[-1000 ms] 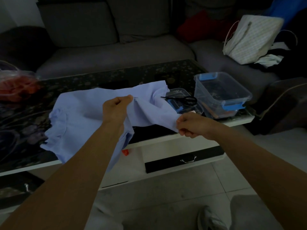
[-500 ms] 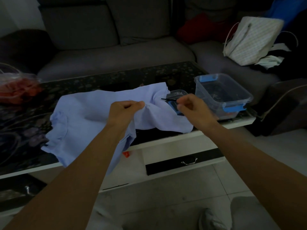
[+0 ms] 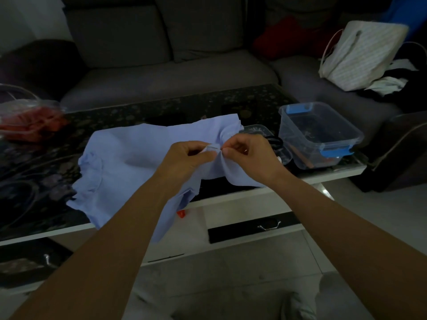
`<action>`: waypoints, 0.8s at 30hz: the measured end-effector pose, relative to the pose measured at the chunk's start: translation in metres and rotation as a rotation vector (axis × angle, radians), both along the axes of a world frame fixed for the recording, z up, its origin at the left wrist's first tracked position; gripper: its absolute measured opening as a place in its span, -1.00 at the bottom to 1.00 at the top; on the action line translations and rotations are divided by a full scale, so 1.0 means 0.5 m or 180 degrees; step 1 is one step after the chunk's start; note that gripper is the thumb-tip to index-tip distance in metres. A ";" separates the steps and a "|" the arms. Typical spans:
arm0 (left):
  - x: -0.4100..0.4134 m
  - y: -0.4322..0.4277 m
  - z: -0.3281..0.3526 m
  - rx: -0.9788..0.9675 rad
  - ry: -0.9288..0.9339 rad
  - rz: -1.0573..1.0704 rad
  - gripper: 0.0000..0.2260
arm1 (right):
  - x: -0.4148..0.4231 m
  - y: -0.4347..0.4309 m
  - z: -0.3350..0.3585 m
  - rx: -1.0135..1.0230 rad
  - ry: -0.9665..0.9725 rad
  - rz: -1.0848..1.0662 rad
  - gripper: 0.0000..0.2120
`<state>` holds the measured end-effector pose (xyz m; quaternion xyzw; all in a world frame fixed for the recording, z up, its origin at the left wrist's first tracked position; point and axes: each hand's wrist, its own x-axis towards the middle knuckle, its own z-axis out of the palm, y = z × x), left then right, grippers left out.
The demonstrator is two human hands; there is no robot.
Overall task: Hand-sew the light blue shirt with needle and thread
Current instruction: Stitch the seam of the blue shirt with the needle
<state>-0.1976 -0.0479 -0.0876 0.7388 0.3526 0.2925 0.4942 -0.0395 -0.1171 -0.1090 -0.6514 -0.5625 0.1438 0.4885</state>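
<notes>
The left hand (image 3: pixel 187 158) pinches a small fold of the light blue shirt (image 3: pixel 129 162) between thumb and fingers. The right hand (image 3: pixel 250 155) is just beside it, thumb and forefinger closed on the end of the needle (image 3: pixel 209 146), a thin pale line lying across the fold. The picture is dim, so the thread is too fine to make out. Half a second ago the right hand was apart, over the scissors (image 3: pixel 276 141); now it has come to the left one, and it hides most of the scissors. The shirt lies spread on the dark patterned table (image 3: pixel 161 112), one part hanging over the front edge. To the right stands a clear box (image 3: pixel 320 135) with blue clips.
</notes>
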 end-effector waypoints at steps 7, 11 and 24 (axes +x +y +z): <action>0.006 0.001 -0.004 -0.0282 0.0029 0.0077 -0.72 | 0.005 -0.005 0.001 -0.0079 0.0382 0.0276 -0.94; 0.009 -0.001 -0.004 -0.0425 0.0080 -0.0052 -0.61 | 0.006 -0.010 0.000 -0.0002 0.0507 0.0324 -0.93; 0.027 -0.007 -0.003 -0.0058 0.0290 0.0169 -0.75 | -0.007 -0.010 0.004 0.0644 -0.0563 0.0327 -0.93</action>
